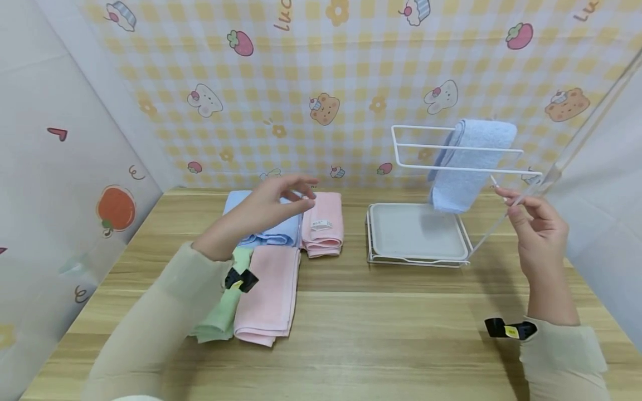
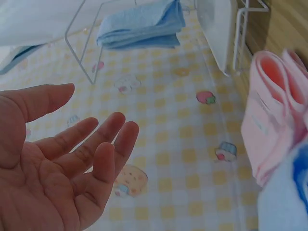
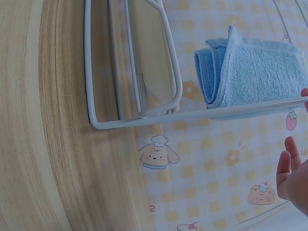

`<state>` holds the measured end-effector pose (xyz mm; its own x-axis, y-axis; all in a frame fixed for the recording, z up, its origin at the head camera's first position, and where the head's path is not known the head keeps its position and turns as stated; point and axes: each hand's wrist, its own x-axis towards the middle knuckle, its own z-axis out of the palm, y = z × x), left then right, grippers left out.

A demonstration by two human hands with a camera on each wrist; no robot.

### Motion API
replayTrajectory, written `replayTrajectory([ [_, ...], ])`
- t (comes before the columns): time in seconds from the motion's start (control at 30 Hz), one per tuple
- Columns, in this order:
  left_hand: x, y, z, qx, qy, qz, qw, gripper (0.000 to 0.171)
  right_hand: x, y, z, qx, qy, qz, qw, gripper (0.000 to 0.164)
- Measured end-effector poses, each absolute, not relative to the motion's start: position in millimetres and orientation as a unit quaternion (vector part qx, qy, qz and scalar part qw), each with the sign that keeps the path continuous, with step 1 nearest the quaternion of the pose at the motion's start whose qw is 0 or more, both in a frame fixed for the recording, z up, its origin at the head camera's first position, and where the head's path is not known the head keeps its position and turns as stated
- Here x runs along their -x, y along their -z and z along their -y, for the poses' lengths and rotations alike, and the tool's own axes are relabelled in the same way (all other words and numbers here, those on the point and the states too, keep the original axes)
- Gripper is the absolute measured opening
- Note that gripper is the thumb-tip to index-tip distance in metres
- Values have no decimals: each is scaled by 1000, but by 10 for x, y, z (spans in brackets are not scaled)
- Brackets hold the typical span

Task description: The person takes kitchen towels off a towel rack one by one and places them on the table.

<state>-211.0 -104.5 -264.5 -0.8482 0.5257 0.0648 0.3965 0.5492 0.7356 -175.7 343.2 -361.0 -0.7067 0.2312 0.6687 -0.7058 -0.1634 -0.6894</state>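
Note:
My left hand [image 1: 281, 200] hovers over the folded blue towels [image 1: 283, 229], its fingers loosely bent around nothing. In the left wrist view the palm shows bare. On the right stands a white wire towel rack [image 1: 471, 169], with a folded light-blue towel [image 1: 473, 145] draped over its upper rails. My right hand [image 1: 544, 231] pinches the rack's slanted upright between thumb and fingertips. The right wrist view shows only some fingers [image 3: 291, 163] at its edge, by the rod. A folded pink towel [image 1: 322, 223] with a white label lies just right of the blue ones.
Nearer the front lie another pink towel [image 1: 268, 292] and a green towel [image 1: 220, 312], partly under the left arm. A pale tray [image 1: 416, 231] sits in the rack's base. A checked yellow cloth [image 1: 281, 83] covers the back wall, and white sheets hang at both sides.

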Motion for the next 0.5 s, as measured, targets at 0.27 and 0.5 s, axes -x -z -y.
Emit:
replayTrajectory([
  [0.27, 2205, 2367, 611, -299, -471, -828, 60, 48, 1751, 3594, -3420, -211, -734, 561, 320, 6],
  [0.5, 2332, 2228, 201, -320, -545, -774, 34, 48, 1750, 3604, -3415, -212, -734, 560, 321, 6],
])
